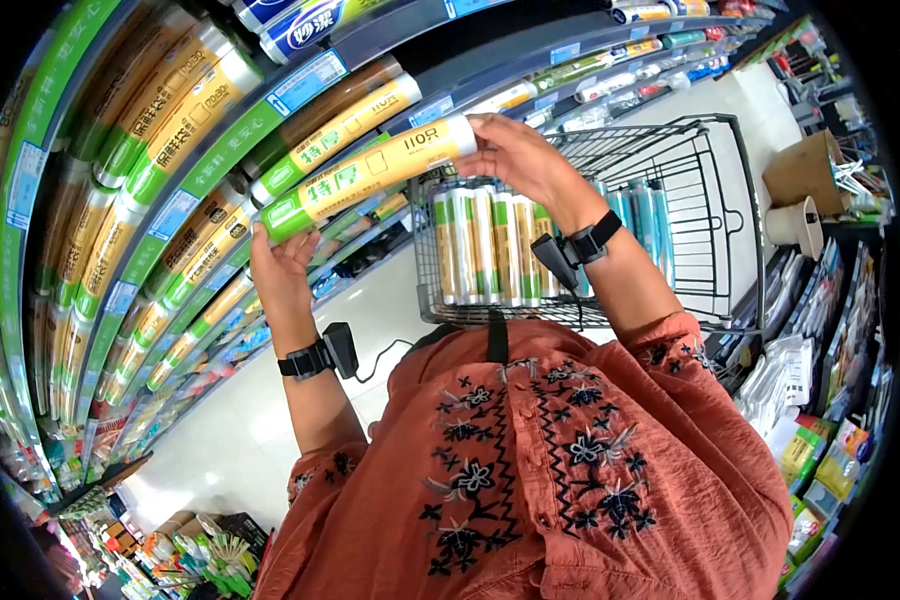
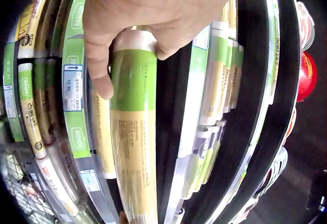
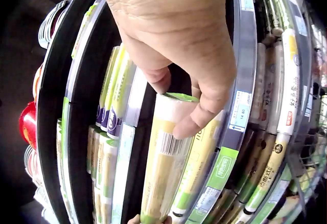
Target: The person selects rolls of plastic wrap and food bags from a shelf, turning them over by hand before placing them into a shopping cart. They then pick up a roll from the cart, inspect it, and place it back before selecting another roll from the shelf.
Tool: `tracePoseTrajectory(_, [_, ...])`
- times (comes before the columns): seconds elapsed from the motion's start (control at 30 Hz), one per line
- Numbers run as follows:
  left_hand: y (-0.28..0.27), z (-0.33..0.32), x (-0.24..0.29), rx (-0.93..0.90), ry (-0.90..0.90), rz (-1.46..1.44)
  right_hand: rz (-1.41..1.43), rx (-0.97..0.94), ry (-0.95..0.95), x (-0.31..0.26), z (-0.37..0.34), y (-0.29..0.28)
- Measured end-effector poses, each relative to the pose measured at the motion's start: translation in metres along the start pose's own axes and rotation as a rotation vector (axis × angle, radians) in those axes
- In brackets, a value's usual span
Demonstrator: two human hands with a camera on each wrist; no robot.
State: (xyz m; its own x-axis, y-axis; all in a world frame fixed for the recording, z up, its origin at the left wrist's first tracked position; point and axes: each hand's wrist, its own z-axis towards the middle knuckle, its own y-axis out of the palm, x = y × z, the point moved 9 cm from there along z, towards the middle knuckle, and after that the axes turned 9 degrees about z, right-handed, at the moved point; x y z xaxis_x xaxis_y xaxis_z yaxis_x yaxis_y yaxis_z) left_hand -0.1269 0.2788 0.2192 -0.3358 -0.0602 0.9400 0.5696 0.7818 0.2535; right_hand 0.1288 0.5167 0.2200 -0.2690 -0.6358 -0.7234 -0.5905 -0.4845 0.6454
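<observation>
A long wrapped roll [image 1: 370,178] with a green and tan label is held between both hands in front of the shelf. My left hand [image 1: 282,268] grips its green end; the left wrist view shows thumb and fingers on either side of that end [image 2: 134,75]. At the other end, my right hand [image 1: 522,165] pinches the pale tip. In the right wrist view the fingertips lie beside a barcode on the roll [image 3: 166,152]. Similar rolls [image 1: 340,125] lie on the shelf just behind it.
Shelf tiers of rolls with green and blue price strips [image 1: 305,82] curve along the left. A black wire shopping cart [image 1: 705,220] stands ahead, holding green-and-tan rolls [image 1: 485,245] and teal rolls [image 1: 650,225]. More racks of packaged goods [image 1: 820,300] line the right side.
</observation>
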Motion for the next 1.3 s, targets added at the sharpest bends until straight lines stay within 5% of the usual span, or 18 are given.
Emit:
tracePoseTrajectory(0.7, [-0.008,0.029,0.018,0.007,-0.004,0.047,0.007,0.054,0.039,-0.006,0.064,0.013])
tracePoseTrajectory(0.8, [-0.005,0.045,0.024,-0.044,0.002,-0.089,-0.056,0.05,0.066,-0.016,0.093,0.031])
tracePoseTrajectory(0.83, [-0.005,0.049,0.03,-0.045,0.107,-0.241,0.167,0.053,-0.004,-0.022,0.103,0.04])
tracePoseTrajectory(0.87, [-0.005,0.048,0.033,-0.042,0.189,-0.199,0.391,0.06,-0.077,-0.026,0.11,0.046])
tracePoseTrajectory(0.93, [0.011,0.044,0.047,-0.041,0.374,-0.131,0.312,0.024,-0.136,-0.027,0.116,0.051])
tracePoseTrajectory(1.3, [0.027,0.033,0.034,-0.058,0.228,0.279,0.117,0.006,0.004,0.024,0.042,0.013])
